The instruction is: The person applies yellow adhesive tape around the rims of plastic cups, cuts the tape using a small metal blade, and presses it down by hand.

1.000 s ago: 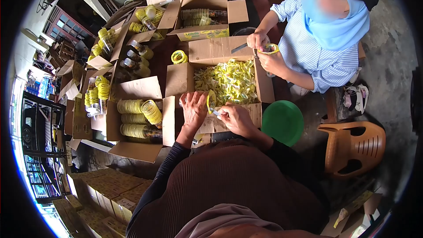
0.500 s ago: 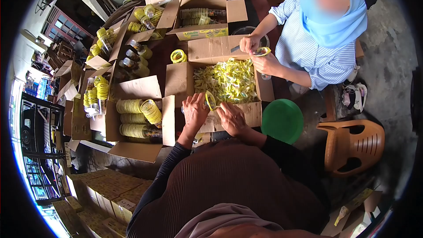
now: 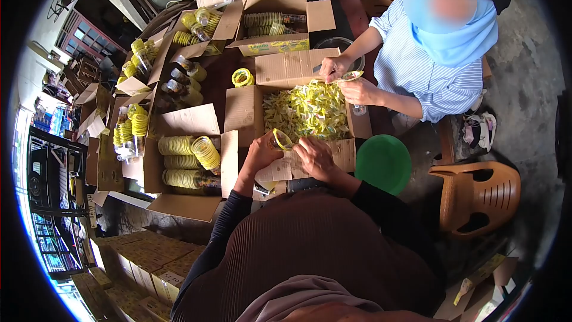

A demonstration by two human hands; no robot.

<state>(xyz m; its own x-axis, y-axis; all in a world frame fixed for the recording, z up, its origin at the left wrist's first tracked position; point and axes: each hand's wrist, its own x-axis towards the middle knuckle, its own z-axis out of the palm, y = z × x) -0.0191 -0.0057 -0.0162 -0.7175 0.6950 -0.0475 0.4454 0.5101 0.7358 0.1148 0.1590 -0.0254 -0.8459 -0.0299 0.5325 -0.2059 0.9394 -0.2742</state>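
Note:
Fingers of my left hand (image 3: 263, 152) are wrapped round a stack of yellow-rimmed cups (image 3: 283, 139), whose open rim faces up and to the right. Close to the rim's right side is my right hand (image 3: 314, 156), its fingers bent and pressed together; anything between them is too small to make out. Just beyond both hands stands an open cardboard box (image 3: 243, 109) full of small yellow packets (image 3: 307, 109). A short stack of yellow-rimmed cups (image 3: 242, 77) is at the box's far left corner.
Across the box, a co-worker (image 3: 426, 65) holds a yellow-rimmed cup (image 3: 350, 76). Cartons of stacked cups (image 3: 179, 161) fill the left side, another carton (image 3: 276, 0) lies behind. A green round tub (image 3: 383, 164) and an orange chair (image 3: 476, 198) are on the right.
My left hand has lowered and turned, tilting the cup rim further upward. My right hand has drawn back from the rim, and the white strip seen in its fingers earlier no longer shows.

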